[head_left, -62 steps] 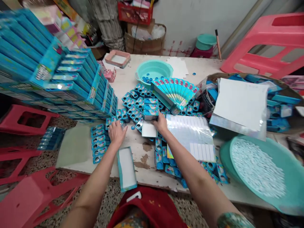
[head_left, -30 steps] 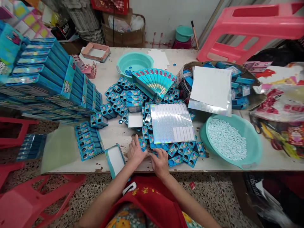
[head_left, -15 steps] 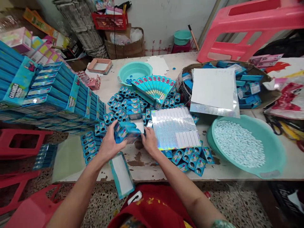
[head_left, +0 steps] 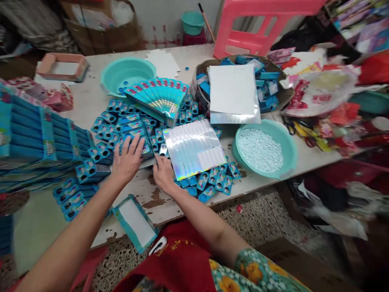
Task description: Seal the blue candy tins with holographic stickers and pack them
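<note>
My left hand lies with its fingers spread over small blue boxes standing in a row in a blue display box. My right hand has its fingers closed at the near right edge of that display box; part of its grip is hidden. Many more small blue boxes with round holes lie loose around both hands. A shiny silver sticker sheet rests on them just right of my right hand. A flat blue tray with a white bottom lies at the table's front edge.
Stacked blue display boxes rise at the left. Behind are a fan of blue cartons and a turquoise basin. At the right stand a basin of pale pieces and a carton holding blue boxes under white sheets.
The view has swung right. My left hand has carried a group of blue boxes down into the display box and spread its fingers on them. My right hand stays at the display box's edge.
</note>
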